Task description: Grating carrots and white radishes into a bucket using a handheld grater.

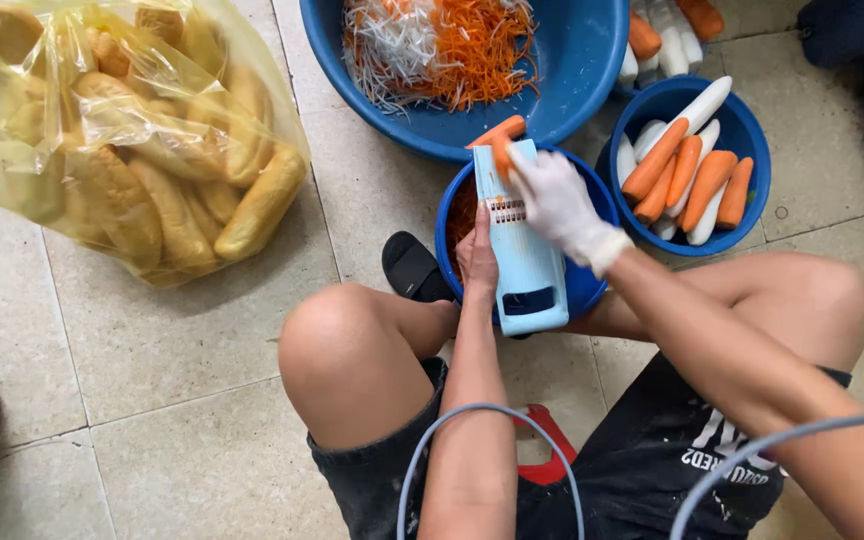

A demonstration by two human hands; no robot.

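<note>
My left hand [476, 258] grips the side of a light blue slicer board [525, 262] that leans over a small blue bucket [586, 285] between my knees. My right hand [559, 203], in a white glove, presses a carrot [498, 138] against the top end of the slicer. Orange shreds show inside the bucket to the left of the board.
A large blue basin [577, 70] of shredded carrot and white radish sits ahead. A blue bowl [749, 128] of whole peeled carrots and radishes stands at the right. A clear bag of bread rolls [142, 150] lies on the tiled floor at the left. A black sandal [412, 267] is by my knee.
</note>
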